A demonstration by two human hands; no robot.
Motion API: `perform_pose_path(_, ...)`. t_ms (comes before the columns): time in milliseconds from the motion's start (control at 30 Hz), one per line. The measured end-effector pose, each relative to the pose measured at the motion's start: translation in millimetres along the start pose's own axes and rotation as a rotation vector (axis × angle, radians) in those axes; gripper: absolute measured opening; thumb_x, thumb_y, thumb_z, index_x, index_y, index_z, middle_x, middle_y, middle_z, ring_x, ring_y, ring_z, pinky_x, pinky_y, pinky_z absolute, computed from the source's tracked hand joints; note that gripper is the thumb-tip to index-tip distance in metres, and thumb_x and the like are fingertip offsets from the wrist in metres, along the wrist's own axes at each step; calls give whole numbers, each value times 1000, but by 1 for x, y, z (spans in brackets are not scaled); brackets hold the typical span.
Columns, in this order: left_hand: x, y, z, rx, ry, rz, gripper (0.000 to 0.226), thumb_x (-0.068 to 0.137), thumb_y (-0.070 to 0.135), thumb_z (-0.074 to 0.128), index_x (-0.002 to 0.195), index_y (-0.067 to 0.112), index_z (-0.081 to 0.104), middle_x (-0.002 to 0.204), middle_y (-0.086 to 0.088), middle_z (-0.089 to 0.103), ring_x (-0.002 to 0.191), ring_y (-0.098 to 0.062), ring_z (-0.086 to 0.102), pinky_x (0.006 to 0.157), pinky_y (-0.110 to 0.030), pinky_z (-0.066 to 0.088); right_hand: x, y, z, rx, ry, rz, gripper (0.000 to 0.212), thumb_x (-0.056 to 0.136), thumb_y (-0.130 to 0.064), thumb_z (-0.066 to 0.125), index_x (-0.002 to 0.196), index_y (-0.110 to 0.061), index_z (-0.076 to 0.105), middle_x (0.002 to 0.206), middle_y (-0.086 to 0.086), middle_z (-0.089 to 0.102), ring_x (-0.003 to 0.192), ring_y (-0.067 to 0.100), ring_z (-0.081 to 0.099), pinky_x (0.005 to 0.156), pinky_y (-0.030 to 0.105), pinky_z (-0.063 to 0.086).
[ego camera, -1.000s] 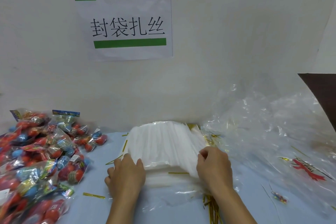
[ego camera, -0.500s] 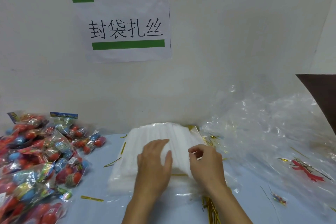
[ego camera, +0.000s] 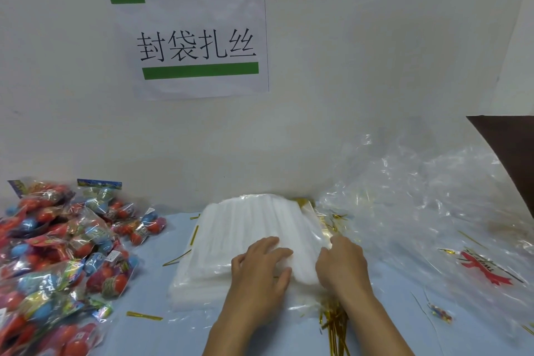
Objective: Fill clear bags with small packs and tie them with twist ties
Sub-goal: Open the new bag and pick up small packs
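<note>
Wall (ego camera: 346,67) with a sign (ego camera: 190,41) fills the upper frame; below, a blue table (ego camera: 289,335). Packs (ego camera: 57,254) are heaped at lower left, bags (ego camera: 248,240) stacked at centre, ties (ego camera: 335,326) bundled at lower centre. The left hand (ego camera: 260,272) lies flat, fingers spread, on the stack. The right hand (ego camera: 341,263) pinches its right edge. One sheet is best peeled while the rest is held down.

A plain off-white wall (ego camera: 361,52) is rising straight behind the pale blue bench (ego camera: 150,240). A white paper sign (ego camera: 190,41) with green bars and black characters is hanging on it, and a dark brown panel (ego camera: 511,147) is showing at right.
</note>
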State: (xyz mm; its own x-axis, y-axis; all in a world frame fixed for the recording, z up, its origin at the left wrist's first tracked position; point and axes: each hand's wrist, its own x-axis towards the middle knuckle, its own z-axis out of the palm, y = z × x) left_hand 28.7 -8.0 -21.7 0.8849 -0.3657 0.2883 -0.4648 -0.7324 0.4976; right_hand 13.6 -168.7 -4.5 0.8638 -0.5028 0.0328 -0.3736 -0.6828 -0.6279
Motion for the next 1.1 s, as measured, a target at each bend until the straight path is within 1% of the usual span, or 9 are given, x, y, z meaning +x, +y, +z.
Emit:
perform_pose_path(167, 0, 0, -1, -6, -20, -5, 33, 101, 38, 47, 133, 45, 50, 154, 22, 25, 143, 5, 14, 104, -20, 5, 4, 3, 1, 44, 15, 48, 32, 98, -25, 54, 69, -16, 44, 70, -2, 47, 60, 14, 43, 50, 26, 30)
perform_pose_path(267, 0, 0, -1, -11, -24, -6, 33, 100, 38, 47, 132, 45, 51, 153, 22, 26, 142, 6, 14, 102, -18, 4, 3, 0, 4, 60, 15, -15, 12, 96, -19, 54, 96, -14, 65, 98, 3, 61, 88, 21, 57, 70, 27, 41)
perform_pose_path(333, 0, -1, 0, -13, -23, -3, 32, 100, 38, 47, 132, 45, 51, 152, 23, 26, 142, 7, 14, 100, -16, 4, 0, -4, 5, 66, 40, -64, 20, 97, -17, 51, 112, -17, 65, 113, 3, 63, 105, 23, 58, 77, 25, 37)
perform_pose_path(433, 1, 0, 0, -46, -11, -15, 32, 100, 37, 48, 131, 45, 51, 150, 24, 28, 141, 8, 16, 99, -16, 4, -6, -10, 7, 90, 47, -142, 20, 99, -17, 49, 111, -14, 65, 109, 3, 66, 103, 22, 60, 74, 24, 35)
perform_pose_path(567, 2, 1, -2, -104, 29, -41, 34, 100, 34, 50, 133, 44, 47, 140, 29, 34, 137, 7, 25, 101, -18, 9, -11, -15, 7, 80, 72, -248, 19, 96, -12, 47, 78, -15, 53, 73, -1, 50, 81, 25, 49, 64, 26, 30)
perform_pose_path(700, 3, 5, -5, -196, 98, -69, 41, 100, 29, 50, 138, 40, 39, 129, 32, 40, 131, 6, 37, 104, -20, 16, -23, -30, 8, 115, 36, -356, 37, 98, -15, 45, 126, -16, 68, 121, 4, 70, 119, 22, 60, 98, 30, 46)
perform_pose_path(833, 4, 5, -7, -199, 71, -51, 46, 103, 21, 41, 140, 49, 34, 131, 28, 45, 124, 10, 39, 101, -19, 15, -36, -44, 9, 88, -49, -412, 45, 86, -21, 41, 121, -21, 69, 110, 4, 73, 108, 28, 64, 88, 32, 48)
perform_pose_path(1000, 4, 2, -3, -68, 10, -21, 53, 102, 23, 39, 144, 53, 28, 127, 31, 34, 118, 13, 31, 96, -19, 11, -25, -33, -7, 355, 101, -234, 37, 92, -1, 43, 111, -14, 73, 108, 1, 72, 108, 19, 65, 85, 19, 45)
perform_pose_path(1100, 4, -2, 0, -56, 6, -28, 44, 102, 26, 40, 141, 46, 40, 134, 27, 33, 124, 11, 29, 97, -17, 8, -14, -17, -19, 243, 181, -51, 38, 90, 0, 45, 117, -11, 69, 117, 8, 69, 112, 28, 61, 86, 31, 47)
